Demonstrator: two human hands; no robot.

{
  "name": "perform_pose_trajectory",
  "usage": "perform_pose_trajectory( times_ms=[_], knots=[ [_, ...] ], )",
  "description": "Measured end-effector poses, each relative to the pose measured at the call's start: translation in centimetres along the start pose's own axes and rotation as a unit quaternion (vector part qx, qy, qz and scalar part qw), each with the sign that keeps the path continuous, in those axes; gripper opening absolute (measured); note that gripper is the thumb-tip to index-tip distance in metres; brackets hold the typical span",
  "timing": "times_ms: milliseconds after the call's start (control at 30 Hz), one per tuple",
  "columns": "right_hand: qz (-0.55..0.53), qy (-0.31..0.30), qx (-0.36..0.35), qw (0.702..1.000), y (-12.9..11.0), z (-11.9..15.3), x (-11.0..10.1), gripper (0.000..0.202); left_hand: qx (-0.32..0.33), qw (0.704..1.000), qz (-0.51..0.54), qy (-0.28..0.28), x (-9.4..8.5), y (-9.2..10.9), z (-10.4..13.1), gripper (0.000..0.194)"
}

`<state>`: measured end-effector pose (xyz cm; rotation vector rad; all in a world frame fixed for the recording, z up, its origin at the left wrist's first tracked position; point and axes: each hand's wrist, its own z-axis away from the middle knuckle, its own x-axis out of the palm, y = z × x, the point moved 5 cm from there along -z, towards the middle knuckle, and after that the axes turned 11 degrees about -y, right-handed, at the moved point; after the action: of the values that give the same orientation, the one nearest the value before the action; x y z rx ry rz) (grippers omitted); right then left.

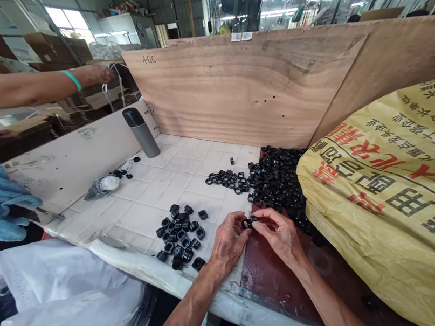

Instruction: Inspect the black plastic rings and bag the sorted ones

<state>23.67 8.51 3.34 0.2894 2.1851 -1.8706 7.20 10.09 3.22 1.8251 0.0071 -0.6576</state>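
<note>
My left hand [231, 240] and my right hand [280, 235] meet above the near edge of the table. Between the fingertips of my left hand is a small black plastic ring [246, 224]. My right fingers pinch a small black piece [253, 218] right against it; its exact shape is partly hidden by the fingers. Left of my hands lies a loose group of small black plastic parts [181, 236]. Beyond them, toward the back right, a large heap of black rings [279, 175] spreads out, with a smaller cluster of rings [226, 179] at its left side.
A yellow woven sack [366, 173] bulges over the right side. A grey bottle [143, 133] stands at the back left, near a small plastic bag [102, 186]. Wooden boards [230, 85] wall the table. At left are another person's arm [26, 85] and a white sack [58, 301].
</note>
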Motion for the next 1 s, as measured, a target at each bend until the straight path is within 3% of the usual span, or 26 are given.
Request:
perform_pose_trajectory(
  times_ms=[233,400,667,900,1000],
  knots=[
    [0.072,-0.028,-0.056,0.995,-1.0,0.2,0.1,0.014,-0.005,0.988,0.153,-0.002,0.5,-0.8,0.2,0.029],
    [0.069,-0.026,-0.062,0.995,-1.6,0.4,0.0,0.012,0.023,0.993,0.117,-0.016,0.1,-0.1,0.1,0.02],
    [0.075,-0.014,-0.07,0.995,-1.8,0.5,-0.3,0.015,0.109,0.985,0.134,0.003,-0.2,0.7,0.1,0.022],
    [0.147,0.008,-0.16,0.976,-1.4,0.3,-0.6,0.022,0.089,0.986,0.139,0.021,-0.4,1.3,0.2,0.023],
    [0.153,0.014,-0.166,0.974,-1.0,0.2,-0.5,0.028,0.059,0.986,0.152,0.021,-0.4,1.3,0.4,0.027]
  ],
)
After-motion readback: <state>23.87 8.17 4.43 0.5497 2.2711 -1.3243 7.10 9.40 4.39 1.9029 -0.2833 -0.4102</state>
